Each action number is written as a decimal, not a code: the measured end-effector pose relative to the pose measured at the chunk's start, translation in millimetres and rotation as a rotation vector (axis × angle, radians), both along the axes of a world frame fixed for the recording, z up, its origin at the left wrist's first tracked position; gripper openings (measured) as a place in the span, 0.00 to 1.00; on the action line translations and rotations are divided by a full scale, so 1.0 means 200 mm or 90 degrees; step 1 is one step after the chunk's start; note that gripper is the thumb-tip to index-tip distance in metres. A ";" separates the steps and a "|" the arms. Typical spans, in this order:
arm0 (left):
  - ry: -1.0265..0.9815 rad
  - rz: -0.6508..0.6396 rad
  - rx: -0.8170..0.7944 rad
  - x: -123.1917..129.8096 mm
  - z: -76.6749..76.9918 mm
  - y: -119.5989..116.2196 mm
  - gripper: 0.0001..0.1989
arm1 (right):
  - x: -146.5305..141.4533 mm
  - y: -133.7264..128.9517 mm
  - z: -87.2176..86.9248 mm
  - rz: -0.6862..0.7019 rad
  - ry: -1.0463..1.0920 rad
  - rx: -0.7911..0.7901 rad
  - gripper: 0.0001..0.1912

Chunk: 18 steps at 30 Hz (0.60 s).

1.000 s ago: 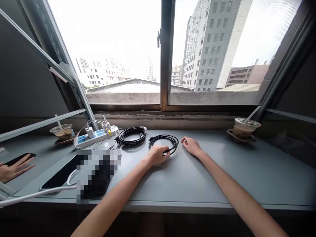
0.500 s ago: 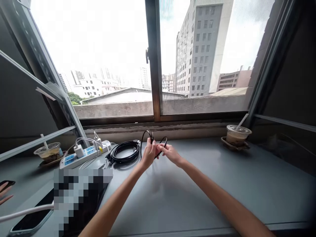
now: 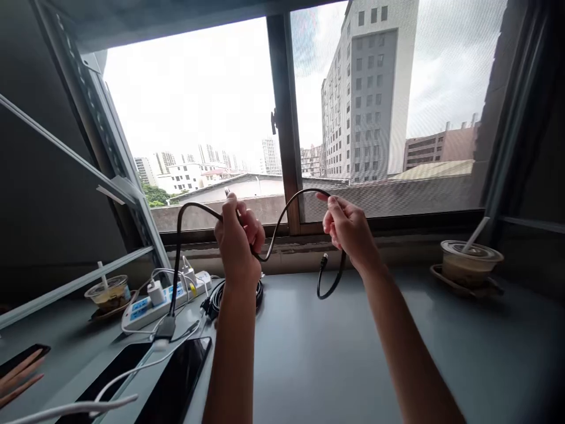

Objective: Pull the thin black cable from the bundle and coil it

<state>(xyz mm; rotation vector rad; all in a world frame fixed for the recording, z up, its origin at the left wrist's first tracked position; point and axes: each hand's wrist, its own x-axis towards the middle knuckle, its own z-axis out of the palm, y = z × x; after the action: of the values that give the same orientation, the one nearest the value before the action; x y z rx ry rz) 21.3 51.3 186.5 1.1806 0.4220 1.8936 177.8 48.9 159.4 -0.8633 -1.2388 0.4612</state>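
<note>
Right of the white power strip [image 3: 164, 306], the nearer left hand [image 3: 236, 235] and right hand [image 3: 351, 229], fingers curled, gripped a black connector cable [image 3: 278, 228] looping crosswise between them.

Grey desk [image 3: 291, 359] beneath a bright two-pane window [image 3: 304, 118]

A dark upright bar [image 3: 282, 94] stands at twelve o'clock against cloudy sky [image 3: 185, 88]; pale low buildings [image 3: 180, 176] show at ten, a tall grey tower [image 3: 371, 106] at one. Metal shelving [image 3: 121, 144] slants near ten, before a dark wall [image 3: 35, 218] at nine.
</note>
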 end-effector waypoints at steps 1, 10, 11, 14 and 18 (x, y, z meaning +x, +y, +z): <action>0.010 0.011 0.009 0.00 0.00 -0.01 0.18 | 0.03 -0.01 0.00 -0.023 0.002 0.011 0.17; 0.119 0.140 -0.119 -0.06 -0.12 0.26 0.18 | 0.23 -0.14 0.06 -0.089 0.132 0.067 0.09; 0.129 0.135 -0.127 -0.08 -0.13 0.29 0.19 | 0.23 -0.14 0.07 -0.080 0.155 0.072 0.07; 0.110 0.090 -0.114 -0.15 -0.15 0.35 0.20 | 0.23 -0.14 0.07 -0.012 0.192 0.079 0.05; -0.021 0.143 -0.041 -0.16 -0.13 0.33 0.22 | 0.22 -0.16 0.08 0.054 0.136 0.021 0.11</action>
<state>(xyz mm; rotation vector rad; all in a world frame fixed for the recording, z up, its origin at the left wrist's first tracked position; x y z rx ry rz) -10.2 118.3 160.3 1.0957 0.6156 2.0715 220.8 17.6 175.5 -0.7166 -1.0860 0.5839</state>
